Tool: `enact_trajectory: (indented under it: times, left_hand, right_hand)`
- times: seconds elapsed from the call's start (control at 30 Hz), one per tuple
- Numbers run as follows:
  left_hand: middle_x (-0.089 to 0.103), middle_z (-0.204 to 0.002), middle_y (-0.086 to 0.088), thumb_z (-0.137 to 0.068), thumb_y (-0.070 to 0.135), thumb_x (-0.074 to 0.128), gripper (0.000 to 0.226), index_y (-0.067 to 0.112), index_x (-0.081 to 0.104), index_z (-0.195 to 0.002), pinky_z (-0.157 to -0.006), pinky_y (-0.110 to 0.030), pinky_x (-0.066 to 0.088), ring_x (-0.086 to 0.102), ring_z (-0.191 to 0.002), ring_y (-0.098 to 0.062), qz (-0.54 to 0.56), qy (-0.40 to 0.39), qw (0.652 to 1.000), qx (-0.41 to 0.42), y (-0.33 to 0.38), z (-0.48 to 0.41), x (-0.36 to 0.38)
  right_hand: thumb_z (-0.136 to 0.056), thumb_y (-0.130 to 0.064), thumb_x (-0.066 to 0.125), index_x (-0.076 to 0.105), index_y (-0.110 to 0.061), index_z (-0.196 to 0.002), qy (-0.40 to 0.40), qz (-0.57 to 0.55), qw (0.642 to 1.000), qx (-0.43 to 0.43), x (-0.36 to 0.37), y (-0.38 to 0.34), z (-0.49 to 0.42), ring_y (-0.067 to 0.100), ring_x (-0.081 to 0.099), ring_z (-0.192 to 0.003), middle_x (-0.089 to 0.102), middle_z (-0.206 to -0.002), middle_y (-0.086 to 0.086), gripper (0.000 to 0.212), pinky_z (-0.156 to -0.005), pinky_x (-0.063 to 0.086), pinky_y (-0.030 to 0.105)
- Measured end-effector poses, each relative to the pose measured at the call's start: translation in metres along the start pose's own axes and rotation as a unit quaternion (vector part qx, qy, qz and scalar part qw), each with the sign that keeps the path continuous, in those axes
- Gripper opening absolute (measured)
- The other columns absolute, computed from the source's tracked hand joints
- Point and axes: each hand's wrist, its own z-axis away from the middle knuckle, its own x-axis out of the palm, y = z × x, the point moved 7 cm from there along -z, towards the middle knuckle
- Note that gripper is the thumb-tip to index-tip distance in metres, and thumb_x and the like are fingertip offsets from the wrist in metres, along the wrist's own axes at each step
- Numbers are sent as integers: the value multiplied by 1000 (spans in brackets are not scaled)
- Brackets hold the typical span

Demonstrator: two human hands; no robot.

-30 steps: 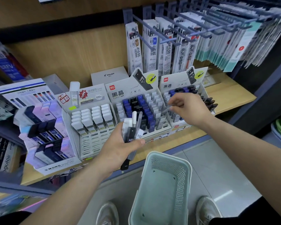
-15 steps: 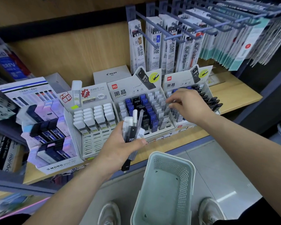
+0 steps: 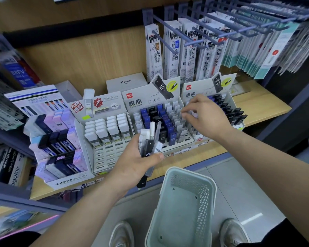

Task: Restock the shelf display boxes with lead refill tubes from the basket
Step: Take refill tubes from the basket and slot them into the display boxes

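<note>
My left hand grips a bundle of lead refill tubes, black, white and clear, held upright in front of the shelf edge. My right hand reaches over the gap between the middle display box and the right display box. Its thumb and fingertips pinch what looks like a clear tube at the right-hand slots of the middle box; the tube is barely visible. The pale green basket stands on the floor below, between my shoes, and nothing shows inside it.
A display box of white tubes and a Mono box stand to the left on the wooden shelf. Hanging refill packs on blue hooks overhang the boxes. A white Pilot box sits behind.
My right hand has dropped from above the right box down and left to the slots at the middle box's right side. The left hand keeps its bundle still.
</note>
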Motion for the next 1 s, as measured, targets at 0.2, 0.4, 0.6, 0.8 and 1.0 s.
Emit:
enact_trajectory:
  times: [0.2,0.4,0.6,0.8,1.0]
  left_hand:
    - [68,-77,21,-87,7,72,35,27,58,-112,-62,-13,47,61,-69,3,9,-13,1000,13,5,0,7]
    - [60,-65,21,-87,-3,69,33,23,57,-103,-51,-15,40,51,-56,1,19,-27,999,20,7,3,17]
    - [71,-92,-2,-77,16,78,34,22,61,-106,-74,-26,48,62,-78,-10,27,-4,1000,5,7,4,12]
    - [72,-95,-1,-84,8,76,33,26,63,-109,-79,-26,51,63,-81,-10,25,33,999,5,7,2,6]
    - [69,-84,10,-84,13,76,31,25,62,-110,-77,-27,48,63,-77,-8,27,46,998,14,8,-1,7]
  right_hand:
    - [-100,-31,57,63,-25,-122,-106,-275,952,81,5,-48,18,10,69,-67,70,-87,-2,23,-69,57,31]
    - [-99,-24,61,64,-10,-101,-198,-412,880,131,23,-63,36,23,69,-70,71,-80,11,14,-68,58,32]
    - [-97,-5,61,62,-6,-116,-135,-495,841,170,3,-45,33,25,72,-75,70,-75,5,20,-73,61,33]
    - [-95,-2,63,65,-10,-108,-123,-506,840,152,-5,-39,36,22,69,-74,68,-80,8,15,-73,59,38]
    - [-95,0,61,65,-2,-104,-136,-551,813,133,-6,-42,40,22,67,-73,73,-99,21,10,-71,59,32]
